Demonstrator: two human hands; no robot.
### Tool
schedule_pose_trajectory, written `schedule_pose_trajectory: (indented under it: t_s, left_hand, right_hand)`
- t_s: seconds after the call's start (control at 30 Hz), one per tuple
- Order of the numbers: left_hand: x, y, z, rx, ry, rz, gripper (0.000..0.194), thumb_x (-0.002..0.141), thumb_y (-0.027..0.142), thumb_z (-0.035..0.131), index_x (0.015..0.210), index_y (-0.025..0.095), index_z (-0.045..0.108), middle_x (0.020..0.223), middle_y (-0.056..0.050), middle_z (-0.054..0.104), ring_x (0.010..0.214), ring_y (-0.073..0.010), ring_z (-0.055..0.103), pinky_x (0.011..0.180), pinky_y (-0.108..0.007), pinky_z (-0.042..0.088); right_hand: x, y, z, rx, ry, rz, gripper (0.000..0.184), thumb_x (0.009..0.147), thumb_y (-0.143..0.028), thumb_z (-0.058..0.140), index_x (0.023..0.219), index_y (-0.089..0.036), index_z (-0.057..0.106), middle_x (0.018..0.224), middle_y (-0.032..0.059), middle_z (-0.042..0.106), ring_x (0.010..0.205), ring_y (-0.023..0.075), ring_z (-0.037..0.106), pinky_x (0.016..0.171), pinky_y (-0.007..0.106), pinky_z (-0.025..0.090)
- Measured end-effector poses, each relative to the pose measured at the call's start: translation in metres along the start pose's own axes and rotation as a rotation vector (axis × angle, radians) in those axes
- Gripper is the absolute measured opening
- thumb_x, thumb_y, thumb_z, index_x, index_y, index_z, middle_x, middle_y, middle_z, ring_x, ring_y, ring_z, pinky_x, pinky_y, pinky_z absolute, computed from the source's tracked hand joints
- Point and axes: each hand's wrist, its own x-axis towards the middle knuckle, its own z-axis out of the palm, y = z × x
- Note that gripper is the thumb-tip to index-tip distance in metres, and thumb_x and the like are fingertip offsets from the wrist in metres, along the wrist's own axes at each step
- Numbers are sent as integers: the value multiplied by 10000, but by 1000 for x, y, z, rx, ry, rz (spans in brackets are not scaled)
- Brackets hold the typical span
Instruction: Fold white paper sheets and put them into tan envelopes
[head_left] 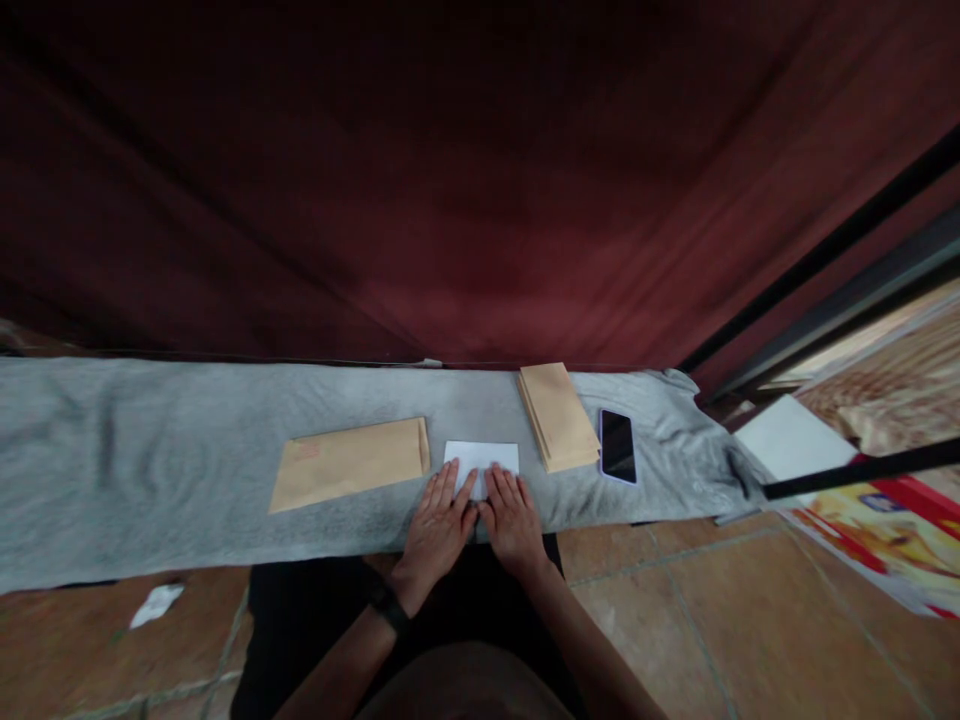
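A white folded paper (481,457) lies on the grey cloth (150,450) in front of me. My left hand (437,528) and my right hand (511,518) rest side by side on its near edge, fingers stretched out flat and pressing down. A brown envelope (349,462) lies just left of the paper. A stack of brown envelopes (558,415) sits to the right of it. A dark band is on my left wrist.
A black phone (618,446) lies on the cloth right of the envelope stack. A dark red curtain (450,200) hangs behind. Brown floor tiles (712,620), a scrap of white paper (156,603), a white sheet (791,440) and a colourful print (892,530) are around.
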Motion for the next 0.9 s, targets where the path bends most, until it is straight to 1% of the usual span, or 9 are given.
schedule_pose_trajectory:
  t_s: [0.07,0.27,0.37,0.47,0.57,0.7,0.8,0.9]
  left_hand:
    - [0,0,-1,-1,4,5,573,995,336,439,1544,208,339,1623,-142,281,1488,-296,285,1186,-493,317]
    - [2,0,0,-12,17,-12,555,996,355,418,1503,128,406,1577,-173,367,1467,-297,338,1188,-485,314]
    - [6,-3,-1,6,-30,-4,531,986,351,434,1462,120,464,1539,-195,424,1441,-315,382,1150,-484,368]
    - [12,-6,-3,22,-95,7,493,968,311,459,1426,136,509,1507,-198,467,1416,-324,422,1120,-487,397]
    - [19,-8,-8,47,-165,19,494,932,241,500,1414,137,515,1484,-210,493,1391,-334,455,1108,-495,398]
    - [27,-7,-16,99,-240,61,510,889,120,503,1399,100,520,1450,-250,512,1356,-324,499,1098,-460,401]
    - [28,-6,-20,125,-250,71,508,879,84,493,1386,71,527,1439,-271,513,1348,-323,506,1091,-444,406]
    - [28,-7,-20,101,-239,57,497,889,95,487,1384,94,531,1445,-250,517,1350,-318,503,1082,-451,413]
  right_hand:
    - [-5,0,-1,-2,1,1,533,1044,-343,374,1536,-139,348,1569,117,391,1453,251,355,1190,462,272]
    - [-15,19,-6,-37,30,55,556,1032,-340,399,1540,-123,336,1529,145,450,1411,254,421,1170,449,314]
    - [-15,24,-8,-39,25,67,549,1024,-345,414,1522,-117,372,1516,146,469,1402,257,433,1166,441,320]
    - [-12,23,-10,-30,6,86,537,1006,-343,442,1492,-116,426,1505,142,486,1396,265,436,1169,448,310]
    - [-7,21,-12,-26,-24,117,530,981,-329,476,1469,-125,467,1477,142,519,1373,270,458,1170,457,300]
    - [0,17,-15,-35,-70,140,499,957,-271,478,1429,-116,519,1455,147,542,1346,270,483,1167,447,295]
    - [4,15,-18,-44,-96,154,490,937,-242,484,1398,-87,548,1435,173,554,1318,282,507,1154,435,310]
    - [8,15,-20,-43,-104,150,495,918,-228,500,1394,-99,550,1421,183,562,1301,284,520,1146,436,319]
